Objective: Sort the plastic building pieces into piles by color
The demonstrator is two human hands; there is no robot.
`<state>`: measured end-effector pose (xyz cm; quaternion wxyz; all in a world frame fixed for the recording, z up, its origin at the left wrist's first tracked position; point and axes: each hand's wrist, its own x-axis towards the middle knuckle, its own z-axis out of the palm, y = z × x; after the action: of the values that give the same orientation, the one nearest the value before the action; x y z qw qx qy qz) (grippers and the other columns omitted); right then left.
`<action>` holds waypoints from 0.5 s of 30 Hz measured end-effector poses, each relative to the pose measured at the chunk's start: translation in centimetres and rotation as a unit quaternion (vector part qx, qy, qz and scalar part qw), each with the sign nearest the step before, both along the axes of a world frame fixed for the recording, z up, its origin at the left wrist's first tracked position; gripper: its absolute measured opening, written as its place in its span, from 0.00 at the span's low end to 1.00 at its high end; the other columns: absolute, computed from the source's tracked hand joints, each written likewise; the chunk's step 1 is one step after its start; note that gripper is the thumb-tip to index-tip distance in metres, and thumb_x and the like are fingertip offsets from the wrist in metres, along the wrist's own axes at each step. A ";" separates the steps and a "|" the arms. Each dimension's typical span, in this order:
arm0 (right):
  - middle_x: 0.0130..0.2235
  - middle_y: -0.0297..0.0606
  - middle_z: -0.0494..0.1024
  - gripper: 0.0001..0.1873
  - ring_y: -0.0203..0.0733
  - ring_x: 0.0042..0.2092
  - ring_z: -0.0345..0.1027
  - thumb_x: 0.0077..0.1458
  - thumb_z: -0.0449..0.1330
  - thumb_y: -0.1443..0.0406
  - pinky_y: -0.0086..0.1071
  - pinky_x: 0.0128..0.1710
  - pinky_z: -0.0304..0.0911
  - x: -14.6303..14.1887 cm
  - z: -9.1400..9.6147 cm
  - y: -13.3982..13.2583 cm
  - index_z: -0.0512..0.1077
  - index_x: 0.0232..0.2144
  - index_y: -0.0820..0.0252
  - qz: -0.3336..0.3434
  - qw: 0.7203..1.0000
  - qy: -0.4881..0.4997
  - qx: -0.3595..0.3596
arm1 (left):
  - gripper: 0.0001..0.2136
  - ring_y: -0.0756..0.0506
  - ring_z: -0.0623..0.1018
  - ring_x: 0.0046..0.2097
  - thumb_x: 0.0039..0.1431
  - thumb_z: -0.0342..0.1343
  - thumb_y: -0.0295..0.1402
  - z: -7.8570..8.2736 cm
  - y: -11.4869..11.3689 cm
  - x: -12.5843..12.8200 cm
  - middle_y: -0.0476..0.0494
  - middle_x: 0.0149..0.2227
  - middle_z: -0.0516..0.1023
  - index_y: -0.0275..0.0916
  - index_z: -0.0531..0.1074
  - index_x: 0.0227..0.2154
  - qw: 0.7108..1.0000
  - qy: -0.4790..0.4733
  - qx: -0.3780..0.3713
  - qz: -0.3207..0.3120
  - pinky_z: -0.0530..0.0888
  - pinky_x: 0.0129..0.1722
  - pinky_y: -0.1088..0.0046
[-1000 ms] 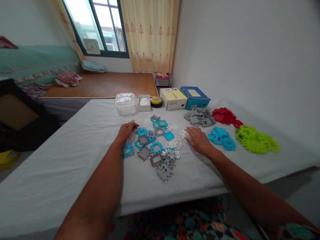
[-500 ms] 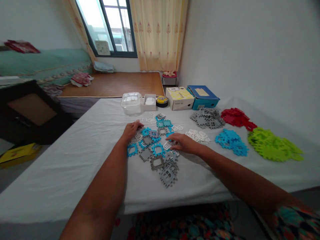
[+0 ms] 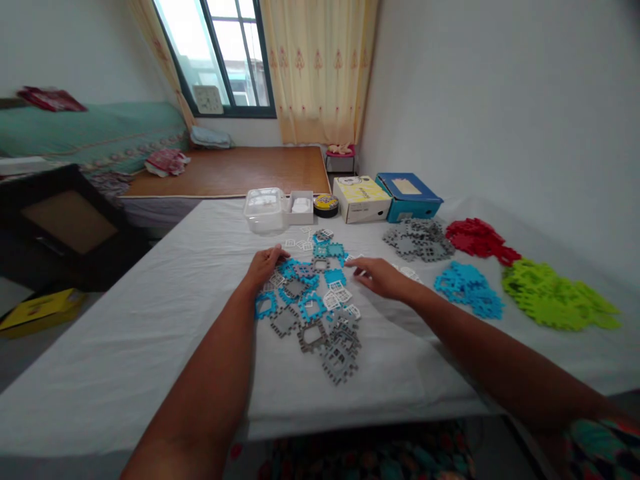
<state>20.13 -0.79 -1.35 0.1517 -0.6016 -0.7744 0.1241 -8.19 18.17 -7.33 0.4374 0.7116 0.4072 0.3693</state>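
Note:
A mixed pile of blue and grey toothed plastic building tiles lies on the white cloth in front of me. My left hand [image 3: 267, 267] rests at the pile's left edge, beside a blue tile cluster [image 3: 293, 268], its fingers loosely extended. At the right side, my right hand [image 3: 377, 277] hovers with its fingers apart and nothing visible in them. Nearest to it are a solid blue tile [image 3: 335, 277] and small white lattice window pieces [image 3: 338, 293]. Grey tiles [image 3: 341, 350] overlap at the pile's near end. My right hand partly hides a heap of white pieces [image 3: 409, 273].
Sorted heaps of grey [image 3: 419, 240], red [image 3: 477, 237], blue [image 3: 467, 288] and green tiles [image 3: 557, 293] lie on the right. Along the back stand a clear plastic container [image 3: 265, 210], a white box [image 3: 301, 208], a round tin [image 3: 326, 205], a yellow box [image 3: 362, 200] and a blue box [image 3: 409, 197].
My right hand has moved slightly right and away from the pile, uncovering a solid blue tile and white lattice pieces. Some tiles have shifted a little. The left hand stays nearly in place.

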 end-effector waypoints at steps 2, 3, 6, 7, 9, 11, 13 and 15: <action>0.52 0.52 0.74 0.22 0.44 0.49 0.71 0.55 0.55 0.76 0.36 0.53 0.61 1.0 0.1 1.8 0.69 0.53 0.68 -0.053 0.996 -0.072 0.014 | 0.31 0.43 0.78 0.35 0.54 0.48 0.61 0.1 -0.1 0.0 0.40 0.31 0.81 0.36 0.79 0.31 1.000 0.002 0.005 0.000 0.74 0.40 0.67; 0.52 0.54 0.74 0.21 0.46 0.51 0.70 0.54 0.55 0.77 0.37 0.54 0.59 1.3 0.1 2.5 0.71 0.51 0.69 -0.066 0.992 -0.110 0.010 | 0.31 0.43 0.78 0.35 0.54 0.48 0.61 0.2 -0.2 0.0 0.40 0.31 0.81 0.35 0.79 0.31 1.000 0.005 0.008 0.001 0.74 0.40 0.67; 0.47 0.52 0.77 0.16 0.48 0.50 0.70 0.52 0.56 0.77 0.38 0.53 0.60 0.5 -0.4 3.8 0.74 0.43 0.69 -0.038 0.988 -0.146 -0.018 | 0.31 0.43 0.78 0.34 0.54 0.47 0.62 0.5 -0.6 0.1 0.41 0.29 0.81 0.36 0.79 0.30 1.000 0.013 0.018 0.003 0.73 0.39 0.67; 0.46 0.50 0.78 0.16 0.47 0.48 0.71 0.53 0.56 0.76 0.36 0.51 0.61 -0.1 -0.5 3.9 0.75 0.43 0.67 -0.018 0.992 -0.123 -0.022 | 0.32 0.43 0.78 0.34 0.54 0.46 0.62 0.6 -0.7 0.2 0.41 0.29 0.81 0.36 0.79 0.30 1.000 0.014 0.020 0.003 0.73 0.39 0.67; 0.46 0.45 0.79 0.17 0.42 0.45 0.73 0.54 0.56 0.74 0.33 0.47 0.64 -1.3 -0.2 3.7 0.73 0.47 0.63 0.004 0.999 -0.046 -0.013 | 0.32 0.43 0.78 0.34 0.55 0.45 0.62 0.6 -0.7 0.2 0.41 0.29 0.81 0.36 0.79 0.30 1.000 0.014 0.022 0.004 0.73 0.39 0.67; 0.47 0.42 0.78 0.19 0.39 0.43 0.73 0.56 0.56 0.73 0.31 0.44 0.65 -1.9 0.6 3.1 0.72 0.49 0.61 -0.006 1.000 0.023 0.010 | 0.32 0.43 0.78 0.34 0.55 0.46 0.62 0.5 -0.7 0.2 0.41 0.29 0.81 0.35 0.79 0.30 1.000 0.011 0.022 0.006 0.73 0.39 0.67; 0.47 0.41 0.79 0.17 0.39 0.41 0.73 0.57 0.55 0.72 0.32 0.43 0.66 -2.0 1.5 2.1 0.73 0.48 0.60 -0.017 0.998 0.054 0.026 | 0.32 0.43 0.78 0.34 0.54 0.46 0.62 0.4 -0.6 0.2 0.40 0.30 0.81 0.35 0.80 0.30 1.000 0.008 0.022 0.005 0.73 0.39 0.67; 0.43 0.40 0.79 0.14 0.38 0.39 0.73 0.59 0.56 0.68 0.32 0.41 0.66 -1.9 2.3 0.7 0.74 0.46 0.59 0.017 0.997 0.075 0.001 | 0.32 0.43 0.78 0.34 0.53 0.46 0.62 0.3 -0.4 0.3 0.40 0.30 0.81 0.35 0.79 0.30 1.000 0.009 0.018 0.001 0.73 0.39 0.67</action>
<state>18.28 -0.13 0.94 0.2082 -0.5772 -0.7710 0.1706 -7.93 17.74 -7.02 0.4204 0.7221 0.4051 0.3711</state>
